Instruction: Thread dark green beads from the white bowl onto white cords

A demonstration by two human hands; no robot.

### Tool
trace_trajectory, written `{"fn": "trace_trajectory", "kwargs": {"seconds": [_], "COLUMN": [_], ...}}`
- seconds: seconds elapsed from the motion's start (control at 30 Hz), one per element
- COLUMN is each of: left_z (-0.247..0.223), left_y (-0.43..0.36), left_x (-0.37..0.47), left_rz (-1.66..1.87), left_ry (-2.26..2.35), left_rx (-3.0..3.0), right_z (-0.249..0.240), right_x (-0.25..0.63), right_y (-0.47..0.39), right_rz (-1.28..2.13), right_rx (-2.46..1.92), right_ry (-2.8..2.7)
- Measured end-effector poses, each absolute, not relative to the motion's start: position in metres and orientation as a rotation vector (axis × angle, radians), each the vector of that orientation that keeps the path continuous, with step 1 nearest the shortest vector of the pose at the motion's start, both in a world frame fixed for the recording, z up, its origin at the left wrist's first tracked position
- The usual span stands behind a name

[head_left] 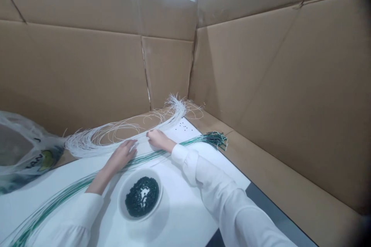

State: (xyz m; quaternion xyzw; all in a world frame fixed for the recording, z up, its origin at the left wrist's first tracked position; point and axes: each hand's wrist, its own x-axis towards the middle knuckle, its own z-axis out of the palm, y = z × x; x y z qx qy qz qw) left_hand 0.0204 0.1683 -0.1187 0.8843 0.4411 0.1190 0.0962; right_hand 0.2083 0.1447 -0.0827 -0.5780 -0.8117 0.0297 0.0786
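Note:
My left hand (123, 156) is over the near edge of a bundle of thin white strands (107, 148), its fingers stretched forward and slightly apart. Close by, my right hand (159, 140) has its fingers curled in a pinch at the same white strands; what lies between the fingertips is too small to make out. A bundle of green strands (147, 157) runs under both forearms, with dark beads strung at its right end (214, 139). Nearer to me stands a white bowl (122, 204) holding many small dark green beads (135, 200).
Tall cardboard walls (87, 69) meet in a corner behind the white board (185, 197). A clear plastic bag (34, 150) stands at the left. Several tiny dark specks (185, 126) lie at the board's far corner, beside the frayed white strand ends (176, 104).

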Motion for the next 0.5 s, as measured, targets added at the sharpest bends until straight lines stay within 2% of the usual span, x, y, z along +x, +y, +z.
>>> {"fn": "trace_trajectory", "kwargs": {"seconds": [0.13, 0.23, 0.43, 0.5], "left_z": [-0.106, -0.087, -0.042, -0.034], "left_y": [0.173, 0.179, 0.178, 0.165], "left_x": [0.021, 0.021, 0.071, 0.110], "left_rz": [0.235, 0.054, -0.005, 0.002], "left_ry": [1.377, 1.351, 1.114, 0.965], "left_rx": [2.583, 2.545, 2.827, 2.921], "right_z": [-0.073, -0.070, -0.076, -0.081], "right_x": [0.237, 0.291, 0.419, 0.436], "right_y": [0.100, 0.050, -0.030, -0.039], "right_rz": [0.099, 0.187, -0.039, -0.021], "right_rx": [-1.625, -1.585, -2.098, -2.159], "right_ry": [-2.363, -2.114, -1.265, -1.189]}}
